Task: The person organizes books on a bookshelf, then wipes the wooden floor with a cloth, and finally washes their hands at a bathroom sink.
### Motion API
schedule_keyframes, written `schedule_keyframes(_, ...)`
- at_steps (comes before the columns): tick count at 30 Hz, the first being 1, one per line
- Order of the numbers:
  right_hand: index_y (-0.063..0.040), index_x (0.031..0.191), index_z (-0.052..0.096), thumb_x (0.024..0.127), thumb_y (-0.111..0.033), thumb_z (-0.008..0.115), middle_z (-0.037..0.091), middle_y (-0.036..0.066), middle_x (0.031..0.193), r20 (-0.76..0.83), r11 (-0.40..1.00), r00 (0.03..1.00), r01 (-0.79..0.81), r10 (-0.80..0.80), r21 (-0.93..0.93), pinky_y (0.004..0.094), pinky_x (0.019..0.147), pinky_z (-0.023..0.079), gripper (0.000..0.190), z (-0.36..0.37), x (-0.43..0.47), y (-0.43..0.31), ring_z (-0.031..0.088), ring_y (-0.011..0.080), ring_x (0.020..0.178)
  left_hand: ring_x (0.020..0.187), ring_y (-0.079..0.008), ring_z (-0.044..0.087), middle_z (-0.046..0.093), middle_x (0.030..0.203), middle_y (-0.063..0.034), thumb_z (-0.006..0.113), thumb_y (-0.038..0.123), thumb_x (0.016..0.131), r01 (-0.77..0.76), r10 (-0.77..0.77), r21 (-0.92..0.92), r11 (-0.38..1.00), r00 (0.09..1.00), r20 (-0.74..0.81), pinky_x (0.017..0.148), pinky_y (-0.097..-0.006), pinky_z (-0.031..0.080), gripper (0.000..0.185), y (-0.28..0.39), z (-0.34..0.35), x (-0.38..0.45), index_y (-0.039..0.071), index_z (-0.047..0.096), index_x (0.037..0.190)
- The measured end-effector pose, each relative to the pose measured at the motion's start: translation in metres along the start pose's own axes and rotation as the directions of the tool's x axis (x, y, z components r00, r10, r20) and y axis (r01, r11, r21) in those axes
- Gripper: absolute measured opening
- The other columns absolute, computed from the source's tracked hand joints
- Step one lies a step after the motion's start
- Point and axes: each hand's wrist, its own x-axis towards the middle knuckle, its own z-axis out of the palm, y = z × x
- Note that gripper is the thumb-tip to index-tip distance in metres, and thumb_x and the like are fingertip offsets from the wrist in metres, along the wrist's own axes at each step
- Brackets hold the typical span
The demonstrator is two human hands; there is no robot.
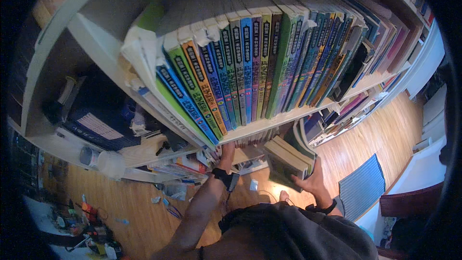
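My right hand (313, 180) grips a small stack of thick books (288, 159) by its outer end, with the thumb on one side. The books are tilted at the opening of a lower shelf, below the right part of the row above. My left hand (227, 151) reaches into that lower shelf beside a row of books; its fingers are hidden under the upper shelf board (267, 122), so what it touches cannot be seen. On the upper shelf stands a long row of colourful paperback books (247, 68), several leaning at the left end.
Dark boxes or books (97, 126) lie in the left compartment, near a cup (86, 156) at the shelf's edge. Small items and cords are scattered on the wooden floor (144, 216) at left. A blue ribbed mat (362, 187) lies at right. My bare foot shows below.
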Motion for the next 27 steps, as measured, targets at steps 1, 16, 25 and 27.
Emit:
schedule_keyframes(1,0.003,0.128,0.045,0.061,-0.025,0.088,0.06,0.02,0.116,0.008,0.996,0.997,-0.071,0.071,0.053,0.0402,0.096,0.047,0.085,0.01,-0.004,-0.005,0.06,0.0324,0.11,0.14,-0.0271,0.038,0.041,0.152,-0.0127,0.046,0.036,0.104,0.0,0.0,-0.02,1.0,1.0,0.011,0.117,-0.0384,0.024,0.057,-0.001,-0.003,-0.001,0.003,0.035,0.15)
schedule_keyframes(16,0.001,0.137,0.043,0.062,-0.026,0.09,0.057,0.017,0.128,0.053,0.968,0.994,0.079,-0.094,0.239,0.0395,0.103,0.043,0.092,0.13,0.036,-0.038,0.055,0.0267,0.119,0.141,-0.026,0.037,0.041,0.152,-0.0121,0.046,0.036,0.104,0.271,-0.062,-0.673,0.688,0.946,0.318,0.117,-0.038,0.024,0.058,-0.071,-0.058,-0.052,0.003,0.034,0.151)
schedule_keyframes(25,0.002,0.131,0.046,0.065,-0.028,0.089,0.061,0.021,0.119,0.048,0.98,0.995,0.081,-0.091,0.183,0.0409,0.095,0.048,0.085,0.125,0.044,-0.048,0.061,0.0322,0.11,0.142,-0.0254,0.037,0.041,0.153,-0.0117,0.045,0.036,0.104,0.313,-0.052,-0.744,0.591,0.935,0.352,0.118,-0.0377,0.024,0.058,-0.078,-0.058,-0.06,0.003,0.034,0.151)
schedule_keyframes(27,0.002,0.13,0.046,0.065,-0.027,0.089,0.063,0.022,0.116,-0.024,0.981,0.989,0.147,-0.145,0.124,0.0412,0.09,0.052,0.083,0.129,0.042,-0.055,0.065,0.0334,0.105,0.142,-0.0252,0.037,0.041,0.153,-0.0116,0.045,0.036,0.104,0.321,-0.051,-0.758,0.567,0.933,0.357,0.118,-0.0377,0.024,0.058,-0.079,-0.059,-0.063,0.003,0.034,0.151)
